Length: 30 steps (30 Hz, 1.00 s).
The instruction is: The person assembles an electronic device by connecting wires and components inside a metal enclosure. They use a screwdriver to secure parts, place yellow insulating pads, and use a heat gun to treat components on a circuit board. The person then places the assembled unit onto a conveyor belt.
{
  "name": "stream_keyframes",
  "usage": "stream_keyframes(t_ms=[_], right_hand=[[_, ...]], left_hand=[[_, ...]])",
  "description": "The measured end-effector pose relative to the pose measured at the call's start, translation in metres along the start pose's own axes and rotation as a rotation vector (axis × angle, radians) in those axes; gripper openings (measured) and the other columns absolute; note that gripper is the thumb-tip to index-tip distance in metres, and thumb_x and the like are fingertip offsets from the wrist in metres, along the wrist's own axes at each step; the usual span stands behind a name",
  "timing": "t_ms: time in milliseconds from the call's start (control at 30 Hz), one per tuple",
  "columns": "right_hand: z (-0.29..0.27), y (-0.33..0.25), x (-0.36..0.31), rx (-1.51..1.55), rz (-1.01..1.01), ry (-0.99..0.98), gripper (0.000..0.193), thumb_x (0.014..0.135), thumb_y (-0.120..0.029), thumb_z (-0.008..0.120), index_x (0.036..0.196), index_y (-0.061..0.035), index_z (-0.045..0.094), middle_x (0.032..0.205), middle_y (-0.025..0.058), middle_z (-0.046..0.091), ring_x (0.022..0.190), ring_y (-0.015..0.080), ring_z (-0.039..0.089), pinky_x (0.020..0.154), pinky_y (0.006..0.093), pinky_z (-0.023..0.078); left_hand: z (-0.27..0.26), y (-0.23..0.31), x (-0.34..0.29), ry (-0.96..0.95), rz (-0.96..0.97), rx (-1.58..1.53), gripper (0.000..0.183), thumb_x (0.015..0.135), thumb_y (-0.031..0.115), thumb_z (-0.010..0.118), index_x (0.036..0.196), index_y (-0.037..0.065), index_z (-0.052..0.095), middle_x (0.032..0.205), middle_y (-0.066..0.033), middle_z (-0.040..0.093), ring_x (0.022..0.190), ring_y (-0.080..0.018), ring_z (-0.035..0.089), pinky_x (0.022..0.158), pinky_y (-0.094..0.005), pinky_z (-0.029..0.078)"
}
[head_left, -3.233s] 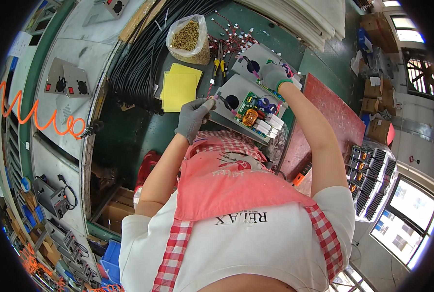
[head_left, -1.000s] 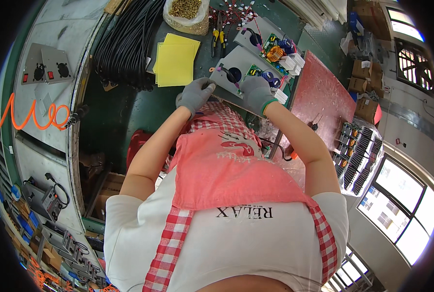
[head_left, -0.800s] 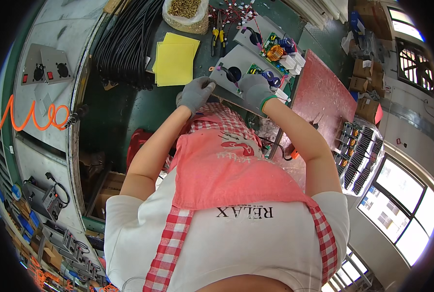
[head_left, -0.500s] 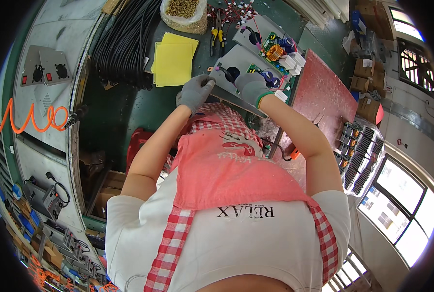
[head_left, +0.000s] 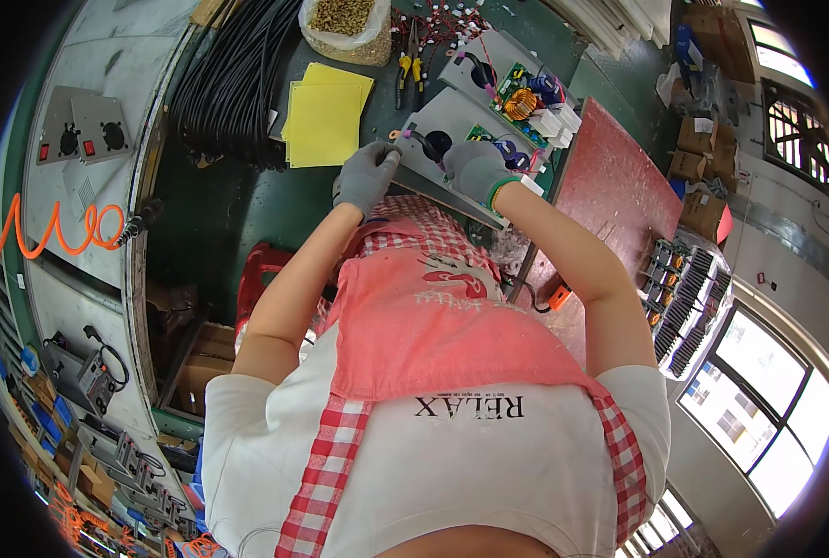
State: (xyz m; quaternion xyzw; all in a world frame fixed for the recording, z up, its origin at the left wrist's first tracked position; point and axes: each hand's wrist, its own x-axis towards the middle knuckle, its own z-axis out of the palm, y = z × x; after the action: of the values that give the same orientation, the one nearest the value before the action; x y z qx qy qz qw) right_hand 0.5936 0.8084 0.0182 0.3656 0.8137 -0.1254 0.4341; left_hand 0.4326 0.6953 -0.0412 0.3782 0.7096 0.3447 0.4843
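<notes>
Both of my hands wear grey gloves and work at the near edge of the bench. My left hand [head_left: 366, 177] is closed, thumb against fingers, beside the near-left corner of a grey metal panel [head_left: 421, 119]; whatever it pinches is too small to tell. Over that panel, my right hand [head_left: 478, 173] curls with its fingers bent, next to a black cable coil [head_left: 436, 143] and a green circuit board [head_left: 485, 132]. Its fingertips and anything in them are hidden. Behind lies a second panel bearing a circuit board with a copper-coloured coil [head_left: 521, 104].
Yellow sheets [head_left: 323, 126] lie left of the panels, with yellow-handled pliers [head_left: 410, 70] beyond. A bag of small brass-coloured parts [head_left: 349, 33] and a bundle of black cables [head_left: 228, 88] sit farther back. To the right is a red board [head_left: 610, 172].
The whole view has shifted slightly. Both hands stay at the near panel in almost the same pose; the right wrist has turned a little.
</notes>
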Motion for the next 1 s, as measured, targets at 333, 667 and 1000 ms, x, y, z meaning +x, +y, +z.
stream_keyframes(t_ms=[333,667,1000], right_hand=[[0.024,-0.005,-0.034,-0.065,-0.05,0.478,0.013,0.074,-0.02,0.066,0.086,-0.018,0.071,0.091,0.0021,0.063,0.096,0.0217,0.058,0.085,0.0417,0.038],[0.056,-0.008,-0.048,0.192,-0.056,0.846,0.009,0.071,-0.021,0.068,0.079,-0.024,0.071,0.097,-0.0038,0.063,0.103,0.0214,0.052,0.095,0.0469,0.028],[0.059,-0.017,-0.055,0.125,0.037,0.882,0.011,0.075,-0.024,0.069,0.085,-0.0201,0.071,0.11,-0.0036,0.06,0.111,0.0209,0.048,0.096,0.0428,0.029]], left_hand=[[0.0,0.006,0.004,-0.004,-0.011,-0.008,0.029,0.086,0.028,0.056,0.101,0.005,0.066,0.095,-0.0175,0.067,0.088,-0.032,0.065,0.079,-0.0368,0.049],[0.006,-0.003,0.007,0.06,0.04,0.088,0.031,0.085,0.032,0.055,0.101,0.008,0.067,0.094,-0.0149,0.067,0.089,-0.0308,0.064,0.079,-0.0364,0.048],[0.007,-0.011,0.005,0.043,0.052,0.06,0.033,0.085,0.035,0.053,0.101,0.009,0.067,0.098,-0.0167,0.066,0.094,-0.0347,0.061,0.083,-0.0405,0.048]])
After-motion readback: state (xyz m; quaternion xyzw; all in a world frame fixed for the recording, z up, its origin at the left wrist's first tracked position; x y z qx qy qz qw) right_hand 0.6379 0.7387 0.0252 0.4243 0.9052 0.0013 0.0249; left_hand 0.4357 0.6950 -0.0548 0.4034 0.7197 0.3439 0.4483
